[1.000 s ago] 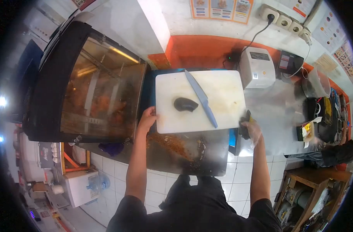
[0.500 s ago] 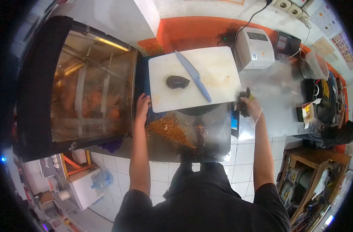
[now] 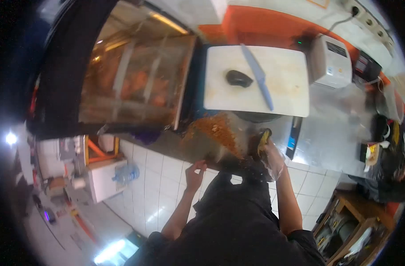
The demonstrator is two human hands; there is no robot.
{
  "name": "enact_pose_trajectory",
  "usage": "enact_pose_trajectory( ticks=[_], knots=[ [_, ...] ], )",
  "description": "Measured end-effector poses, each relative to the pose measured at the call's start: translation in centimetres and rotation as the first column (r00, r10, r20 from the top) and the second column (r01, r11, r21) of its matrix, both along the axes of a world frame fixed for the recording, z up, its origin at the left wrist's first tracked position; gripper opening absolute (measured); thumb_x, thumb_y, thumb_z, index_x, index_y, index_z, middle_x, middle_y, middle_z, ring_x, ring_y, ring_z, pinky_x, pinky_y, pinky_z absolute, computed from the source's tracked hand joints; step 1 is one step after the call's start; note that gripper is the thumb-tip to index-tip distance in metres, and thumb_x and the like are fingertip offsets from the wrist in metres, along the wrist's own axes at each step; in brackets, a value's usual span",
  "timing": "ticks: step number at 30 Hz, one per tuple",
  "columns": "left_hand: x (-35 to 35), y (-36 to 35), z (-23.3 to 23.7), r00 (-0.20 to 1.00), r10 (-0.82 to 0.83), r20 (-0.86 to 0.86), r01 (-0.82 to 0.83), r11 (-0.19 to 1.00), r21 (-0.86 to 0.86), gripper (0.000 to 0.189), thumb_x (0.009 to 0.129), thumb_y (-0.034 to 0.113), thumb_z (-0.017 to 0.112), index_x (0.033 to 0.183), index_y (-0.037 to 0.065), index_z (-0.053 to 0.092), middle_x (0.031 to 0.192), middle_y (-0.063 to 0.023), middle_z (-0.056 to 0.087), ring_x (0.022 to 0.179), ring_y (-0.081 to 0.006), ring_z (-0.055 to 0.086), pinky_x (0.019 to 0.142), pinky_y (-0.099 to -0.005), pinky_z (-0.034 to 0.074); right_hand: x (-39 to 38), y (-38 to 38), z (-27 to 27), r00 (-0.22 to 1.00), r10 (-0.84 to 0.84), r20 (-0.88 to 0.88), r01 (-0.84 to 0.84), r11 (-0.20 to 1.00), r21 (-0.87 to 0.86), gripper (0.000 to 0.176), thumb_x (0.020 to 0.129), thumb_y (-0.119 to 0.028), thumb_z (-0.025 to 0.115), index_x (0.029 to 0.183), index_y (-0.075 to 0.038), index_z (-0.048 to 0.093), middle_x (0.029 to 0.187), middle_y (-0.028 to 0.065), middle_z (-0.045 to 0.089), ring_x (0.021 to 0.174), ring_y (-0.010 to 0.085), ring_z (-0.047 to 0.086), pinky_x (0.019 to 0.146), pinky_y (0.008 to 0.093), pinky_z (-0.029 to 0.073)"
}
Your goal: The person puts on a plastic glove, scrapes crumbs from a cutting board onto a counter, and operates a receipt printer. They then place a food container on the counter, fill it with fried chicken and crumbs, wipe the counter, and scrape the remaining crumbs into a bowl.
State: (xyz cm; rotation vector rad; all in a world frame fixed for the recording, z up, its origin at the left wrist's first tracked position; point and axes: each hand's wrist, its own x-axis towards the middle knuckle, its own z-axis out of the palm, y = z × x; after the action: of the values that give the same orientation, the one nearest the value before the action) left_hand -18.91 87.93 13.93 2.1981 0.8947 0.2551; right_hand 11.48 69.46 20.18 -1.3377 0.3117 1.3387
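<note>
My right hand (image 3: 271,160), in a clear plastic glove, grips a dark, crumpled scrubbing pad (image 3: 263,138) with a yellow-green part, low over the metal counter. Whether it is sponge or cloth is hard to tell. My left hand (image 3: 195,174) is bare, loosely bent and holds nothing, just off the counter's front edge. Between the hands and the board lies a heap of orange-brown crumbs (image 3: 218,131). On the white cutting board (image 3: 287,84) rest a blue-handled knife (image 3: 259,76) and a dark, rounded object (image 3: 239,79), possibly an eggplant piece.
A glass-fronted display case (image 3: 136,75) stands on the left. Behind the board's right side is a white printer-like machine (image 3: 331,62), with a small black device (image 3: 366,66) beside it. A small food box (image 3: 373,154) sits far right. An open wooden cabinet (image 3: 357,217) stands below.
My left hand has let go of the board's edge and dropped towards my body. My right hand has brought the pad leftward and nearer, beside the crumbs. The whole view has shifted and tilted.
</note>
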Motion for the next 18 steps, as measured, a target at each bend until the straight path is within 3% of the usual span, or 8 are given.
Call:
enact_pose_trajectory(
  ticks=[3, 4, 6, 7, 9, 10, 12, 18],
  knots=[
    [-5.8, -3.0, -0.2, 0.96, 0.25, -0.124, -0.271, 0.942, -0.198, 0.037, 0.095, 0.014, 0.052, 0.13, 0.003, 0.052, 0.099, -0.0179, 0.068, 0.093, -0.0293, 0.067, 0.085, -0.0381, 0.05, -3.7, 4.8, -5.2, 0.998, 0.021, 0.063, -0.039, 0.955, 0.295, 0.052, 0.088, -0.021, 0.056, 0.135, -0.007, 0.04, 0.114, 0.0146, 0.058, 0.104, 0.0253, 0.058, 0.09, 0.0366, 0.048],
    [-9.1, -4.2, -2.4, 0.926, 0.352, -0.134, -0.375, 0.902, -0.217, 0.037, 0.095, 0.014, 0.05, 0.13, 0.003, 0.052, 0.108, -0.0209, 0.066, 0.1, -0.0315, 0.065, 0.088, -0.04, 0.05, -4.5, 6.4, -6.3, 0.891, 0.26, 0.371, -0.342, 0.924, 0.172, 0.052, 0.086, -0.023, 0.057, 0.134, -0.006, 0.043, 0.116, 0.0155, 0.058, 0.104, 0.0261, 0.059, 0.09, 0.0372, 0.048],
    [-18.6, -6.8, -7.0, 0.932, 0.277, -0.233, -0.311, 0.942, -0.126, 0.04, 0.091, 0.017, 0.055, 0.128, 0.002, 0.053, 0.119, -0.0234, 0.061, 0.109, -0.0339, 0.061, 0.093, -0.0415, 0.048, -5.7, 9.9, -7.2, 0.279, 0.596, 0.753, -0.675, 0.679, -0.287, 0.052, 0.084, -0.027, 0.059, 0.13, -0.006, 0.049, 0.119, 0.0172, 0.059, 0.106, 0.0276, 0.059, 0.089, 0.0383, 0.048],
    [-25.3, -8.8, -11.9, 0.909, 0.299, -0.289, -0.38, 0.88, -0.285, 0.041, 0.088, 0.018, 0.059, 0.125, 0.001, 0.055, 0.113, -0.0218, 0.064, 0.104, -0.0311, 0.063, 0.089, -0.0395, 0.049, -6.6, 12.2, -3.9, 0.114, 0.711, 0.694, -0.737, 0.529, -0.421, 0.048, 0.084, -0.029, 0.06, 0.126, -0.006, 0.054, 0.124, 0.0188, 0.057, 0.114, 0.0327, 0.055, 0.094, 0.0408, 0.045],
    [-32.1, -13.0, -14.2, 0.759, 0.495, -0.423, -0.649, 0.532, -0.544, 0.041, 0.08, 0.022, 0.07, 0.115, 0.001, 0.063, 0.091, -0.0159, 0.071, 0.086, -0.021, 0.069, 0.076, -0.0333, 0.054, -9.4, 15.2, -3.1, 0.003, 0.648, 0.762, -0.768, 0.489, -0.414, 0.048, 0.084, -0.03, 0.061, 0.126, -0.008, 0.054, 0.122, 0.0186, 0.058, 0.112, 0.0334, 0.055, 0.093, 0.042, 0.045],
    [-34.7, -14.6, -14.9, 0.912, 0.14, -0.386, -0.202, 0.971, -0.124, 0.037, 0.078, 0.022, 0.073, 0.109, 0.003, 0.066, 0.078, -0.0119, 0.071, 0.073, -0.0162, 0.068, 0.068, -0.0306, 0.055, -10.7, 16.6, -3.0, -0.086, 0.582, 0.809, -0.791, 0.454, -0.411, 0.048, 0.084, -0.032, 0.061, 0.126, -0.009, 0.055, 0.121, 0.0184, 0.059, 0.111, 0.0341, 0.056, 0.093, 0.0431, 0.046],
    [-34.4, -17.1, -10.1, 0.762, 0.24, -0.601, -0.516, 0.786, -0.341, 0.031, 0.081, 0.021, 0.07, 0.106, 0.002, 0.067, 0.08, -0.0131, 0.07, 0.076, -0.0165, 0.067, 0.07, -0.0324, 0.054, -13.7, 19.3, -3.1, -0.212, 0.553, 0.806, -0.754, 0.432, -0.495, 0.047, 0.085, -0.032, 0.061, 0.126, -0.01, 0.055, 0.12, 0.0187, 0.059, 0.11, 0.0338, 0.056, 0.092, 0.044, 0.046],
    [-38.7, -20.9, -13.1, 0.789, 0.368, -0.492, -0.608, 0.588, -0.534, 0.03, 0.082, 0.021, 0.069, 0.106, 0.002, 0.067, 0.081, -0.0129, 0.07, 0.077, -0.0165, 0.067, 0.07, -0.0322, 0.053, -19.7, 25.9, -5.8, -0.519, 0.58, 0.627, -0.499, 0.39, -0.774, 0.045, 0.089, -0.029, 0.053, 0.131, -0.013, 0.052, 0.128, 0.0178, 0.054, 0.116, 0.0314, 0.054, 0.097, 0.0436, 0.045]
  ],
)
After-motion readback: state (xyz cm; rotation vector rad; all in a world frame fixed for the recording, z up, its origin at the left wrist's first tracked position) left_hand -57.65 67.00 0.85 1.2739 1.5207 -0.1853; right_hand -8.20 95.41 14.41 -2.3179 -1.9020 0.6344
